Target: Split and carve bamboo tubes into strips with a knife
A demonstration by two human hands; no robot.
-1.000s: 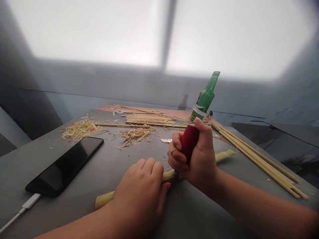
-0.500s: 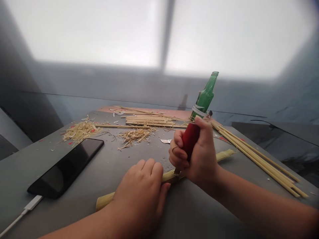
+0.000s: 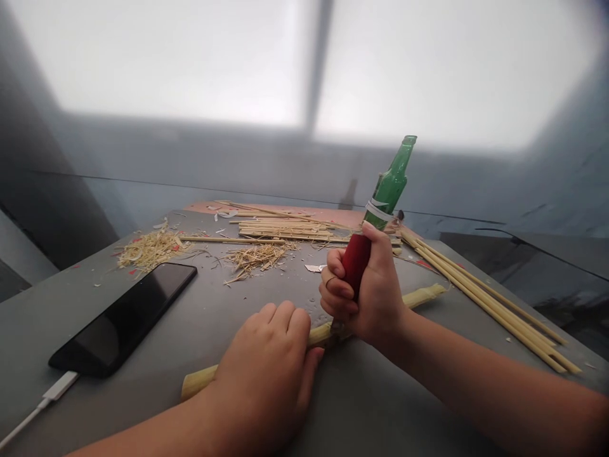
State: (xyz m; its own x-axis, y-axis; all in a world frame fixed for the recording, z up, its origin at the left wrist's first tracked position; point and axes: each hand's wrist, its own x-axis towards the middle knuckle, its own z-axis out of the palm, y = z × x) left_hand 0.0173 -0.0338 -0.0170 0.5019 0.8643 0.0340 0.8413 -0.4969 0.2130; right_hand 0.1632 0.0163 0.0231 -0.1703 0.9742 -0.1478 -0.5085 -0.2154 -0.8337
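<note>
A pale yellow-green stick [image 3: 423,296] lies slantwise on the grey table in front of me. My left hand [image 3: 269,362] is closed over its nearer part and presses it down, with the cut end poking out on the left. In the fist of my right hand [image 3: 373,292] is a red-handled tool [image 3: 355,257], held upright with its thumb on the top side. The dark metal tip points down and meets the stick just right of my left hand. Most of the blade is hidden, so its exact kind cannot be told.
A black phone [image 3: 124,320] with a white cable [image 3: 59,387] lies at left. Heaps of shavings [image 3: 151,249] and a row of thin sticks [image 3: 285,228] lie farther back. A green bottle [image 3: 394,178] stands behind my right hand. Long thin sticks [image 3: 485,298] lie along the right.
My right hand and the red-handled tool have shifted slightly left, the tip staying at the stick. My left hand keeps its place on the stick.
</note>
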